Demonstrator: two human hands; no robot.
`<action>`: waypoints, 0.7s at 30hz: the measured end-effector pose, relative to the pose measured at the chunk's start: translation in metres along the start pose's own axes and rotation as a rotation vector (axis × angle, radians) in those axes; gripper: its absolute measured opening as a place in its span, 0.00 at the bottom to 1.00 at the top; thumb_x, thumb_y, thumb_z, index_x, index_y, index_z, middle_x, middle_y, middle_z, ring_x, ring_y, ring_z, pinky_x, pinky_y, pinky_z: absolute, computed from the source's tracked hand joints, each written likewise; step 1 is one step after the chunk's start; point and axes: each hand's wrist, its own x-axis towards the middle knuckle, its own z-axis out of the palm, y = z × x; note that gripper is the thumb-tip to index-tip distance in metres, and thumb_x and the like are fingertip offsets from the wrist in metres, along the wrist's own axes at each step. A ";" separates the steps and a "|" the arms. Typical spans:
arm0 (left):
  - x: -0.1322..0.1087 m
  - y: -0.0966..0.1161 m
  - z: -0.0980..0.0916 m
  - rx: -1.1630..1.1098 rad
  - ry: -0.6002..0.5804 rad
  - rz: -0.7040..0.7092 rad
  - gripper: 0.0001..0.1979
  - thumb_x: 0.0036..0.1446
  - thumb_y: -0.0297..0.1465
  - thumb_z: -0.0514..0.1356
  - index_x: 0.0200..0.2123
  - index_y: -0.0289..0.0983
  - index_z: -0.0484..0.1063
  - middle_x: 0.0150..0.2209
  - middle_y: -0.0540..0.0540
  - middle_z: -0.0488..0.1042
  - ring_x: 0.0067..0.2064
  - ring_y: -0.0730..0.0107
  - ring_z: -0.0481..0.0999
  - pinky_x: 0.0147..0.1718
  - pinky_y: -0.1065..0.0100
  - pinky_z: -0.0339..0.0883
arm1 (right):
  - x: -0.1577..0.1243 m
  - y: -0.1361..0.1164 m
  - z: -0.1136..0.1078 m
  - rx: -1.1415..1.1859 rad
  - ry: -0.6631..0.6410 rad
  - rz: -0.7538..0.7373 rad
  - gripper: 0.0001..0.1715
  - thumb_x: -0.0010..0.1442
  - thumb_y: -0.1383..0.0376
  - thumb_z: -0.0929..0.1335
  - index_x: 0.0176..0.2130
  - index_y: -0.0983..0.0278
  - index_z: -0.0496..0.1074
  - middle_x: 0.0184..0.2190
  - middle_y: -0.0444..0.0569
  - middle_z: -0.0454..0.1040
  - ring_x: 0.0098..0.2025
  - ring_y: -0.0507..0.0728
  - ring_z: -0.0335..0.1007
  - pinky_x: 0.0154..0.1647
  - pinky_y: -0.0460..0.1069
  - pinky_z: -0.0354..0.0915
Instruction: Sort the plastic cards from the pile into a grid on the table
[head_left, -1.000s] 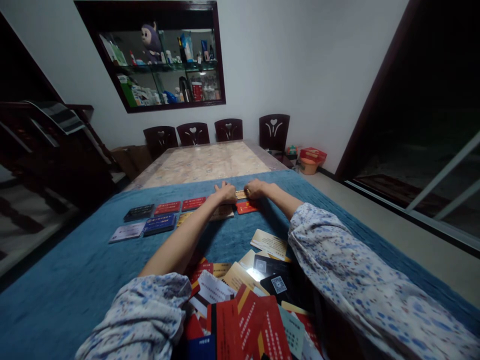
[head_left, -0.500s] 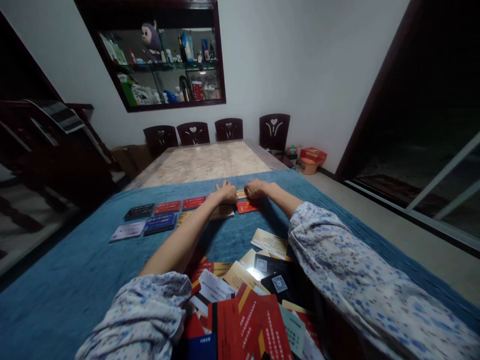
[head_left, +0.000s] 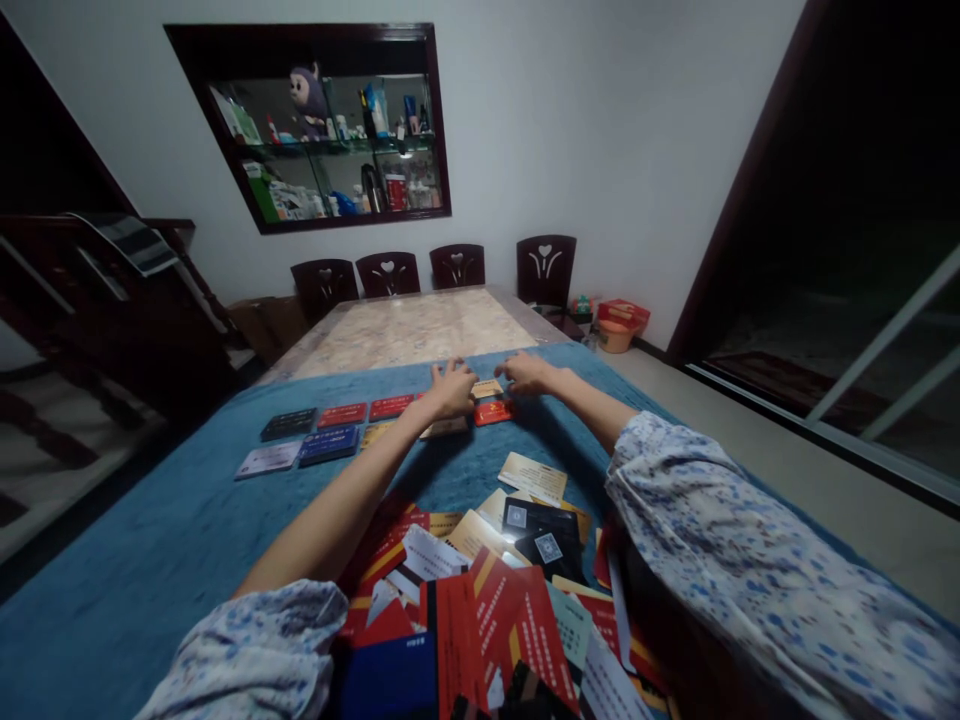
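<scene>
Both my arms reach far forward over a blue cloth [head_left: 150,540]. My left hand [head_left: 452,387] hovers with fingers spread above the far end of a row of cards. My right hand [head_left: 525,371] is also lifted, fingers apart, just right of a tan card [head_left: 487,388]. That tan card lies between the two hands, with a red card [head_left: 493,411] just in front of it. The laid-out rows hold red cards [head_left: 341,414], a dark card [head_left: 289,424], a blue card [head_left: 328,445] and a pale card [head_left: 268,460]. A loose heap of cards [head_left: 495,600] lies near my body.
Beyond the cloth the marble table top [head_left: 412,330] runs to several dark chairs [head_left: 457,266] at the wall. A glass cabinet [head_left: 330,130] hangs above them. A red and orange tub [head_left: 621,325] sits on the floor at right, beside a sliding door [head_left: 862,370].
Both hands have lifted off the tan card and opened; they were pressing on it before. The view has tipped down slightly, showing more of the near card heap.
</scene>
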 end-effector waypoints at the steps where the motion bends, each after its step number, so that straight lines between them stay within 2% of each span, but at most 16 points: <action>1: -0.005 0.002 -0.001 -0.011 0.007 0.018 0.22 0.55 0.26 0.57 0.53 0.40 0.74 0.60 0.38 0.68 0.67 0.44 0.50 0.58 0.41 0.52 | -0.005 0.000 -0.001 -0.002 0.015 -0.014 0.29 0.57 0.67 0.67 0.59 0.59 0.71 0.53 0.53 0.76 0.57 0.65 0.66 0.47 0.52 0.65; 9: -0.037 0.017 -0.004 -0.096 0.063 0.080 0.20 0.56 0.26 0.58 0.51 0.42 0.76 0.58 0.41 0.71 0.67 0.44 0.52 0.60 0.41 0.49 | -0.043 -0.010 -0.005 -0.031 0.123 -0.104 0.15 0.60 0.67 0.65 0.44 0.61 0.78 0.46 0.53 0.79 0.51 0.62 0.68 0.41 0.50 0.59; 16: -0.061 0.028 0.001 -0.158 0.117 0.151 0.18 0.54 0.22 0.58 0.47 0.40 0.77 0.56 0.42 0.73 0.66 0.42 0.53 0.58 0.36 0.49 | -0.073 -0.013 -0.002 -0.017 0.191 -0.109 0.14 0.62 0.67 0.64 0.43 0.62 0.79 0.43 0.53 0.79 0.48 0.61 0.66 0.38 0.50 0.54; 21: -0.077 0.041 0.001 -0.204 0.091 0.195 0.18 0.53 0.22 0.59 0.46 0.40 0.78 0.55 0.40 0.74 0.66 0.41 0.54 0.57 0.36 0.49 | -0.103 -0.019 0.000 0.018 0.218 -0.119 0.13 0.62 0.68 0.65 0.42 0.62 0.78 0.42 0.53 0.79 0.47 0.61 0.65 0.38 0.50 0.52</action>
